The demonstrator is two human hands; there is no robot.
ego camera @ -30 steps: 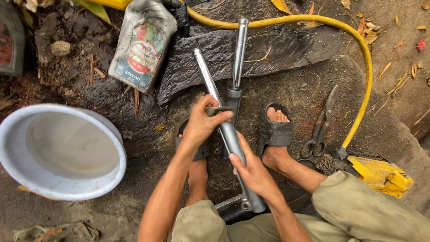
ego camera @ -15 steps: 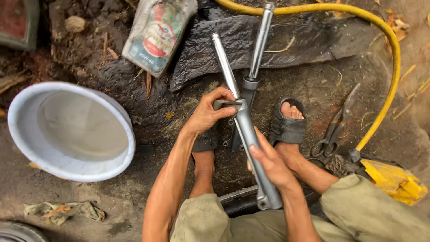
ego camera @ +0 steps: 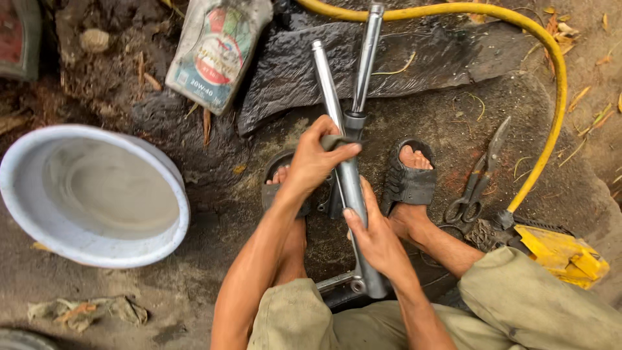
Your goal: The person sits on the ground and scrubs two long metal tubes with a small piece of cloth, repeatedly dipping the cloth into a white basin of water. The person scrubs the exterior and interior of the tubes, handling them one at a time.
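a motorcycle fork leg (ego camera: 350, 188) is gripped upright between a squatting person's sandalled feet, over oily ground. the left hand (ego camera: 314, 159) is clenched around its upper collar, a dark rag pressed under the fingers; the right hand (ego camera: 376, 240) is wrapped around the lower tube. a second fork leg (ego camera: 366, 58) is seen just behind, a white basin (ego camera: 39, 227) to the left, and snips (ego camera: 476, 181) beside a yellow hose (ego camera: 557, 97).

left hand (ego camera: 316, 157) slid up fork tube (ego camera: 350, 188), right hand (ego camera: 376, 236) shifted lower
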